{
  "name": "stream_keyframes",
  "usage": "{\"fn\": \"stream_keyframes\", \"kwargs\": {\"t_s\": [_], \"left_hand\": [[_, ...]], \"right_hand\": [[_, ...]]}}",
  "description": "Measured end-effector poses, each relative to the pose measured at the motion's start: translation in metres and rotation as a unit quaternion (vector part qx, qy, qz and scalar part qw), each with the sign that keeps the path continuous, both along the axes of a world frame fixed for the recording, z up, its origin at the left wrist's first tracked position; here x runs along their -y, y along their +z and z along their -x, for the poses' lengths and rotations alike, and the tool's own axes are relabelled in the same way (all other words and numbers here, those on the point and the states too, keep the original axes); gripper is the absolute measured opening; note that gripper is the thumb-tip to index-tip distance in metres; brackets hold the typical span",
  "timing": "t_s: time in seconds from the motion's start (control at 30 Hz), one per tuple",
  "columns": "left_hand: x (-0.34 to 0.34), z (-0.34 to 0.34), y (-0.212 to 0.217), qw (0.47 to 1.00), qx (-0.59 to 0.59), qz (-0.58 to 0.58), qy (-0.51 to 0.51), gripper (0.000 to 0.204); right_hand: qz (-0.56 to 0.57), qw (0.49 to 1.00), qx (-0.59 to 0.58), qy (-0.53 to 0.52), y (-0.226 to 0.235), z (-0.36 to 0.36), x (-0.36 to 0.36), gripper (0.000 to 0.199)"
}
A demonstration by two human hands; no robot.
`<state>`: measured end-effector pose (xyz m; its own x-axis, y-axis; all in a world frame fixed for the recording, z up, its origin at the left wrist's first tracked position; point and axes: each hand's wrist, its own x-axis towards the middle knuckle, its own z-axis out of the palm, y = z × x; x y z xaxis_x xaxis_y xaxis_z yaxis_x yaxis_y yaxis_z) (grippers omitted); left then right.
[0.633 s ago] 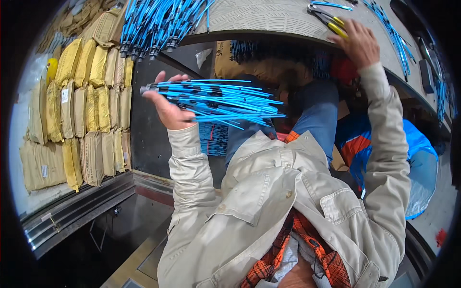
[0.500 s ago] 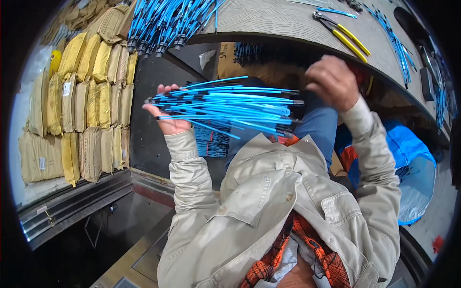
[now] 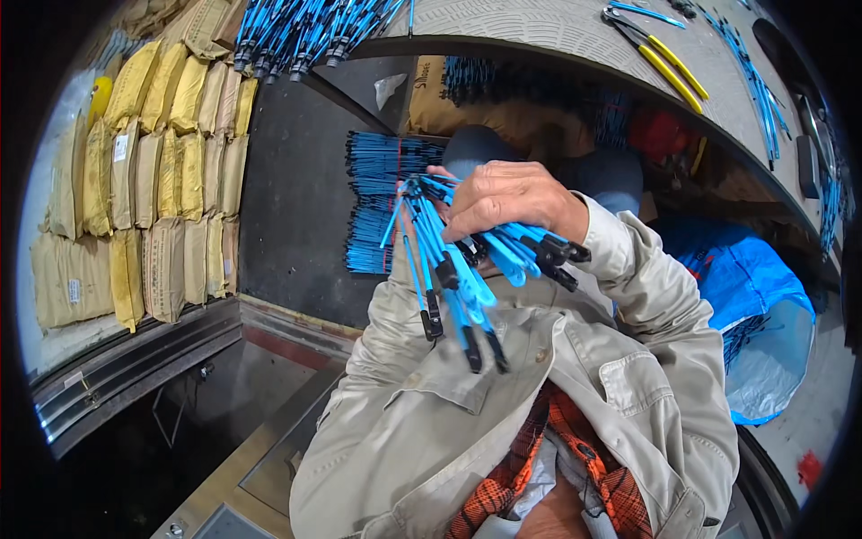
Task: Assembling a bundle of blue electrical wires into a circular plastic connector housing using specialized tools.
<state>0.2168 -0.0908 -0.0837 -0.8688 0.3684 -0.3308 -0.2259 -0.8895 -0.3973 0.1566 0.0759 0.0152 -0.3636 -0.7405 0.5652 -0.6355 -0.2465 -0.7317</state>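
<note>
A loose bundle of thin blue rods with black ends [image 3: 467, 278] hangs between my hands, in front of my chest. The rods fan out downward and to the right. My right hand [image 3: 521, 199] lies over the upper part of the bundle, fingers curled round it. Most of my left hand [image 3: 437, 171] is hidden behind the rods; a fingertip shows past their upper end, and it supports the bundle from below. Below and to the left, banded stacks of similar blue rods [image 3: 370, 238] lie next to my left forearm.
A grey workbench [image 3: 530, 22] carries a heap of blue rods [image 3: 310, 31] and yellow-handled pliers [image 3: 669, 63]. Wrapped tan and yellow packets [image 3: 162, 180] are stacked at left. A blue bag [image 3: 750, 278] stands open at right. A cardboard box [image 3: 431, 90] sits under the bench.
My right hand has come in from the right and closed on the bundle. My left hand has moved right, and the rods have swung from level to pointing downward.
</note>
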Motion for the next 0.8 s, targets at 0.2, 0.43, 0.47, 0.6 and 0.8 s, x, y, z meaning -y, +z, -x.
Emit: {"fn": "stream_keyframes", "kwargs": {"t_s": [0.2, 0.43, 0.47, 0.6, 0.8], "left_hand": [[0.014, -0.008, -0.008, 0.931, -0.069, 0.358, 0.001, 0.035], [0.011, -0.006, 0.028, 0.724, -0.207, 0.652, -0.089, 0.033], [0.009, -0.002, 0.043, 0.688, -0.251, 0.67, -0.123, 0.032], [0.009, -0.002, 0.037, 0.677, -0.344, 0.636, -0.141, 0.028], [0.003, 0.018, 0.035, 0.626, -0.5, 0.581, -0.144, 0.02]], "right_hand": [[0.053, 0.993, 0.084, -0.062, 0.012, -0.009, -0.008, 0.022], [0.097, 0.939, 0.324, -0.054, -0.005, -0.019, -0.01, 0.009], [0.107, 0.926, 0.359, -0.046, -0.008, -0.019, -0.008, 0.008], [0.038, 0.902, 0.426, -0.059, -0.003, -0.018, -0.016, 0.009], [0.008, 0.908, 0.415, -0.054, -0.008, -0.022, -0.032, 0.023]]}}
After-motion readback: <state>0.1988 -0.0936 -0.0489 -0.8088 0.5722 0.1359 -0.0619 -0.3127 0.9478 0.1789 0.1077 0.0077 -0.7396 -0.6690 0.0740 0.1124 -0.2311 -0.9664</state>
